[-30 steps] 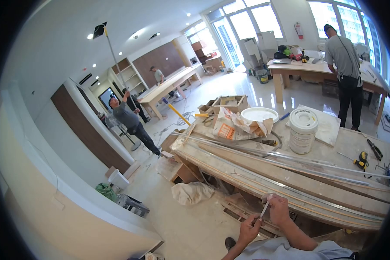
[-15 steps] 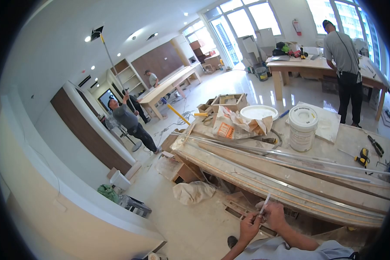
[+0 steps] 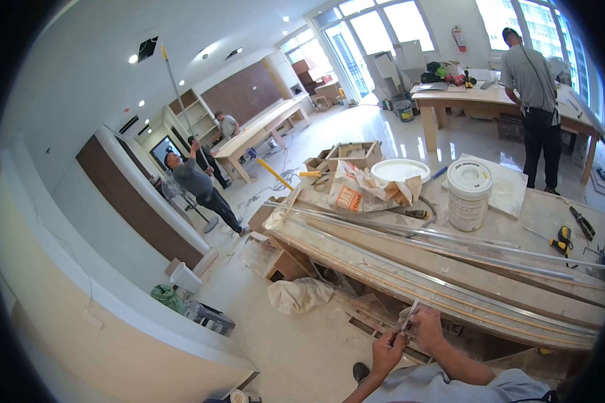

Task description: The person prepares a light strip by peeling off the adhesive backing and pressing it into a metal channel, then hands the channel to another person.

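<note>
A short, thin white strip (image 3: 410, 314) points upward between my hands, in front of the bench's near edge; its exact kind is too small to tell. My left hand (image 3: 387, 349) pinches around its lower end. Curled fingers of my right hand (image 3: 426, 328) close on it from the other side, covering part of it. Just beyond my hands, long metal strips (image 3: 383, 258) and wooden boards (image 3: 444, 267) lie along the workbench.
On the bench stand a white bucket (image 3: 469, 195), a round white lid (image 3: 400, 170), a torn paper bag (image 3: 356, 188), a tape measure (image 3: 562, 240) and pliers (image 3: 582, 223). One person (image 3: 532, 101) works at another table; another person (image 3: 198, 183) holds a long pole. A crumpled sack (image 3: 300, 296) lies below.
My hands stay nearly in place, and the white strip's top tilts slightly. Across the room, the pole's tip has come away from the ceiling opening and the person at the far table has straightened less upright.
</note>
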The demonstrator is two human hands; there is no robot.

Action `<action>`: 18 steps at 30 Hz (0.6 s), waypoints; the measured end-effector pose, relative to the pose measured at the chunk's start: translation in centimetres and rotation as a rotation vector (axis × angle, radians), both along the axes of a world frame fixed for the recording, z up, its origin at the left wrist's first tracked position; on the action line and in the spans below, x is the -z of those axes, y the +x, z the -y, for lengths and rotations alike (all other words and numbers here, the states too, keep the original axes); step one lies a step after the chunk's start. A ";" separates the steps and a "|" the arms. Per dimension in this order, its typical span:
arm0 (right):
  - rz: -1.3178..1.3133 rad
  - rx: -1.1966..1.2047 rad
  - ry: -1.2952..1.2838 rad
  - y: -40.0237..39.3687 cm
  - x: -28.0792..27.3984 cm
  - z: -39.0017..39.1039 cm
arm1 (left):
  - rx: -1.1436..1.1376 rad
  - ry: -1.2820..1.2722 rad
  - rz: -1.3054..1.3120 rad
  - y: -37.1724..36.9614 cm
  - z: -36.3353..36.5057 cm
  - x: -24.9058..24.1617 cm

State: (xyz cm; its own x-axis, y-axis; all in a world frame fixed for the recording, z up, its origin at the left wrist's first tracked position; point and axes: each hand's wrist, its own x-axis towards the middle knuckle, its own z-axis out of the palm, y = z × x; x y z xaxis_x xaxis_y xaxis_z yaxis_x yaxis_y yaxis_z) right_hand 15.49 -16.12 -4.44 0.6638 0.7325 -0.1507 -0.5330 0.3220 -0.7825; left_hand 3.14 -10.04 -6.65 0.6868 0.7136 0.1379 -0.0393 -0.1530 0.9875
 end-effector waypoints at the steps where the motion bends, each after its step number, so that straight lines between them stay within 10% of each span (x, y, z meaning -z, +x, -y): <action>1: 0.001 -0.002 -0.010 -0.1 0.1 -0.1 | -0.009 -0.017 0.017 0.0 0.0 0.1; 18: -0.036 0.021 -0.025 0.4 0.5 -0.1 | -0.016 0.039 -0.019 0.2 0.5 0.2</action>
